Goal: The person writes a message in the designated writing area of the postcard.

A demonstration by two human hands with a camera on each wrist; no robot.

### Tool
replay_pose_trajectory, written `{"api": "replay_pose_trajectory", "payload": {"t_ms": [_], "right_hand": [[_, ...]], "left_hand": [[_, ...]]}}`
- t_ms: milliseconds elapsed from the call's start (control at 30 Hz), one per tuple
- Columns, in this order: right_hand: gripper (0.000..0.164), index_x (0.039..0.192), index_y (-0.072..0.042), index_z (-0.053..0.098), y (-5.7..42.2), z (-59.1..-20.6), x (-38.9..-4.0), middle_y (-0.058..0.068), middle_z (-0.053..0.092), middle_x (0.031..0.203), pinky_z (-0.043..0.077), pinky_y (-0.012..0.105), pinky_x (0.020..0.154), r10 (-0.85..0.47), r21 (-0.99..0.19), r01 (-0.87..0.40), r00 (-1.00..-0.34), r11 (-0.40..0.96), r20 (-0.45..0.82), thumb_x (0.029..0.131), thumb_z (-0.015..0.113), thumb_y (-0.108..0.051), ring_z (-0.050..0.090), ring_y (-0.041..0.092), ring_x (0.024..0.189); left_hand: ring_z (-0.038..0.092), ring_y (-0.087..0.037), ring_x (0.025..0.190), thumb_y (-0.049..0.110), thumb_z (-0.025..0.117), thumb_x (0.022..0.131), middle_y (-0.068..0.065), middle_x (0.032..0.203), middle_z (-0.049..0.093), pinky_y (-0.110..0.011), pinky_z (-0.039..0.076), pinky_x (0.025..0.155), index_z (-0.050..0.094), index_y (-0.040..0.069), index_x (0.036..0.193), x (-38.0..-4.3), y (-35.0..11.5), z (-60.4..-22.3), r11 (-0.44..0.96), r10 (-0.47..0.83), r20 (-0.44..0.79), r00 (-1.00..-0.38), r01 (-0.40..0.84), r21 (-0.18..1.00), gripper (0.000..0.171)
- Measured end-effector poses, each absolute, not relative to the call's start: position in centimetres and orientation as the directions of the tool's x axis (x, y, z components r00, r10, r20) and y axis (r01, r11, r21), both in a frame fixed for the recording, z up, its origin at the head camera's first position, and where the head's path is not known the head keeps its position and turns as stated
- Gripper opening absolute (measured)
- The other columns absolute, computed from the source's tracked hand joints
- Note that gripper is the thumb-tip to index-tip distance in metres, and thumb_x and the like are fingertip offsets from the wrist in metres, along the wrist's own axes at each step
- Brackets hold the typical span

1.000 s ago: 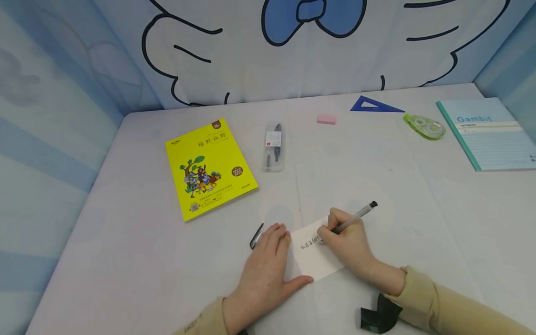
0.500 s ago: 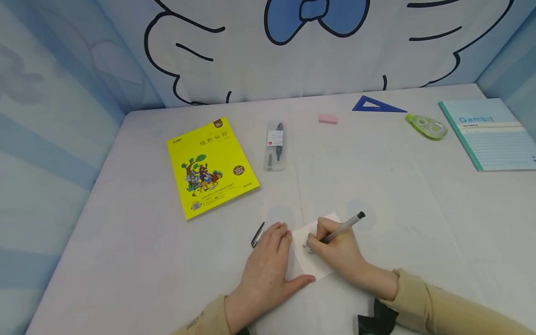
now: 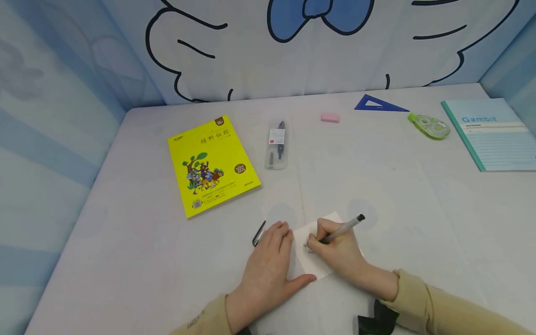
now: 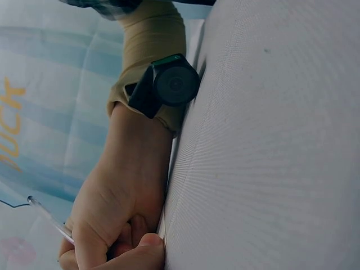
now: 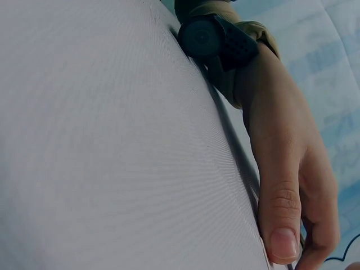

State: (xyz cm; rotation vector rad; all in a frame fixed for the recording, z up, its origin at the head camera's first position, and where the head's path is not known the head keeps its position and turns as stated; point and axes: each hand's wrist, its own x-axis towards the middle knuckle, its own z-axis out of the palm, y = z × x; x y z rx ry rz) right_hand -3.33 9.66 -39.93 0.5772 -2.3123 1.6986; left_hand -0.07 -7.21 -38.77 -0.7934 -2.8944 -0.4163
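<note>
My right hand pinches a pen, its tip down on a small white card and its rear end leaning up to the right. Most of the handwriting on the card is hidden by that hand. My left hand lies with straight fingers along the card's left edge, the thumb at its lower corner. A pen cap pokes out beside the left fingers, partly covered. In the left wrist view the right hand and the pen's shaft appear; the right wrist view has the left hand.
A yellow book lies to the left, with a clear compass case beside it. Farther back are a pink eraser, a blue set square and a green correction tape. A notebook lies at the right.
My right hand with the pen has moved left and slightly nearer me across the card, covering most of the writing seen earlier. The left hand stays in place.
</note>
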Motion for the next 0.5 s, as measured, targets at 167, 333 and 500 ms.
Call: {"api": "replay_pose_trajectory", "payload": {"t_ms": [167, 333, 500], "right_hand": [[0.041, 0.053, -0.009, 0.034, 9.83, -40.01, -3.33, -0.002, 0.032, 0.044, 0.021, 0.019, 0.037, -0.193, -0.882, -0.413, -0.907, 0.225, 0.375, 0.066, 0.06, 0.021, 0.026, -0.006, 0.048], [0.041, 0.053, -0.009, 0.034, 9.85, -40.01, -3.33, -0.001, 0.03, 0.045, 0.021, 0.022, 0.037, -0.182, -0.883, -0.425, -0.902, 0.202, 0.392, 0.066, 0.059, 0.021, 0.026, -0.005, 0.049], [0.042, 0.054, -0.009, 0.034, 9.78, -40.05, -3.39, -0.002, 0.027, 0.045, 0.021, 0.022, 0.037, -0.146, -0.877, -0.422, -0.906, 0.23, 0.398, 0.066, 0.06, 0.021, 0.026, -0.005, 0.049]], "left_hand": [[0.039, -0.025, 0.127, 0.066, 0.061, 0.073, -0.014, 0.129, 0.048, -0.035, 0.036, 0.106, 0.052, -0.001, 0.122, -0.05, -7.21, -38.83, 0.819, 0.487, 0.206, -0.849, 0.526, 0.23, 0.084], [0.039, -0.025, 0.127, 0.066, 0.061, 0.073, -0.014, 0.129, 0.048, -0.035, 0.037, 0.106, 0.052, -0.002, 0.123, -0.03, -7.22, -38.77, 0.818, 0.489, 0.201, -0.849, 0.526, 0.232, 0.085], [0.039, -0.025, 0.127, 0.066, 0.06, 0.073, -0.014, 0.129, 0.047, -0.035, 0.036, 0.106, 0.052, -0.002, 0.123, -0.02, -7.23, -38.73, 0.818, 0.493, 0.194, -0.848, 0.528, 0.228, 0.085]]}}
